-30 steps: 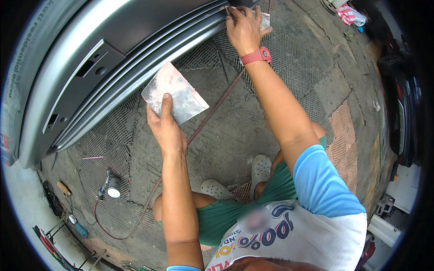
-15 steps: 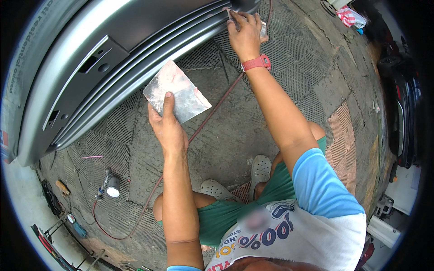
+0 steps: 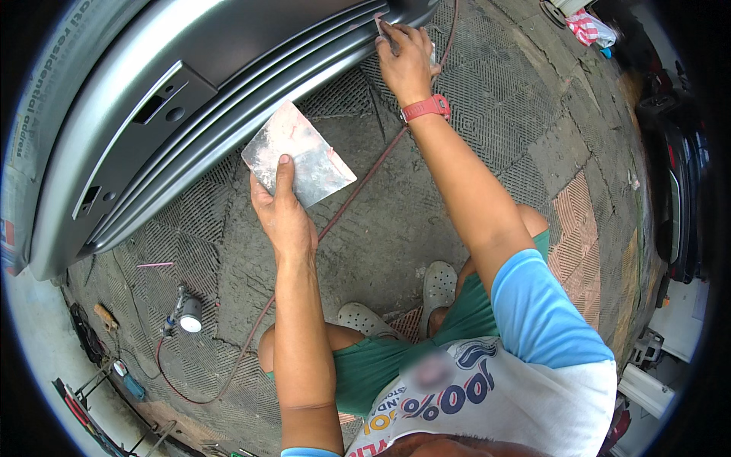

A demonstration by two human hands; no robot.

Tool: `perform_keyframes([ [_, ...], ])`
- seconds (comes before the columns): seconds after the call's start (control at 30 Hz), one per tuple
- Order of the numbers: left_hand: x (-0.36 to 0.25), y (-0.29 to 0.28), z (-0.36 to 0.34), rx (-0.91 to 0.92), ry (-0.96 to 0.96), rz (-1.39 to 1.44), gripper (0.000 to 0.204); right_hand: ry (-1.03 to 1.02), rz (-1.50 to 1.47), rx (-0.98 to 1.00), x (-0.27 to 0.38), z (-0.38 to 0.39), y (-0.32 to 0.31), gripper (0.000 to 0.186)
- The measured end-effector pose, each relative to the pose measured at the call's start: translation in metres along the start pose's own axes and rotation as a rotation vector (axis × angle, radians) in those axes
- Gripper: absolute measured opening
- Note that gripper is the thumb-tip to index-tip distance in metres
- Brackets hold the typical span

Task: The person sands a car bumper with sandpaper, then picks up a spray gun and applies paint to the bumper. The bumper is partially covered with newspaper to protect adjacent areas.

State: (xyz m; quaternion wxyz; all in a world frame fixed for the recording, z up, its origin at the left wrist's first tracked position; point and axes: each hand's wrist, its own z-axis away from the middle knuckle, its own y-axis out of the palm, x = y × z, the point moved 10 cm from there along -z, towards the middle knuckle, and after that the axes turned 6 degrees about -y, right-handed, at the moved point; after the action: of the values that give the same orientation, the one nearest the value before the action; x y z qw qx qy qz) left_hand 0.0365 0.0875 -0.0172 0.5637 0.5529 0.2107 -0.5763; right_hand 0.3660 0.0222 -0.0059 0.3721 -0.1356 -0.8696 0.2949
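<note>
My left hand point(image 3: 285, 206) grips a thin square putty plate point(image 3: 293, 145), thumb flat on top; its grey face carries pinkish smears. Farther off, at the upper right end of a silver-grey car bumper point(image 3: 251, 27), my right hand point(image 3: 406, 65) has its fingers bent around a thin, flat putty spreader point(image 3: 378, 23). Only bits of that spreader show past the fingers, and its edge is at the bumper's surface. A red watch sits on my right wrist. The plate hangs just in front of the bumper's ridged lower edge, over the floor.
A thin red hose point(image 3: 358, 190) runs across the textured mat floor point(image 3: 343, 236) between my arms. It leads toward a spray gun point(image 3: 186, 312) at lower left. A pink stick point(image 3: 156, 264) lies near the bumper. A dark car point(image 3: 678, 198) stands at far right.
My right hand has shifted slightly left and down along the bumper's end, with the spreader still in it. My left hand and the plate have stayed in place.
</note>
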Motion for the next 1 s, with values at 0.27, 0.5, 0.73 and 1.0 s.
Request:
perform_keyframes([
  [0.27,0.000,0.001,0.000,0.006,0.005,0.015,0.037,0.008,-0.141,-0.199,-0.015,0.001,0.005,0.039],
  [0.5,-0.001,-0.002,0.002,0.004,0.013,0.026,0.036,-0.021,-0.129,-0.297,-0.002,0.010,0.022,0.041],
  [0.73,-0.002,-0.003,0.002,-0.004,0.007,0.019,0.035,0.004,-0.113,-0.239,-0.003,0.023,0.034,0.044],
  [1.0,-0.001,-0.001,0.001,-0.008,0.002,0.005,0.038,-0.093,0.152,-0.205,0.004,0.010,-0.011,0.037],
])
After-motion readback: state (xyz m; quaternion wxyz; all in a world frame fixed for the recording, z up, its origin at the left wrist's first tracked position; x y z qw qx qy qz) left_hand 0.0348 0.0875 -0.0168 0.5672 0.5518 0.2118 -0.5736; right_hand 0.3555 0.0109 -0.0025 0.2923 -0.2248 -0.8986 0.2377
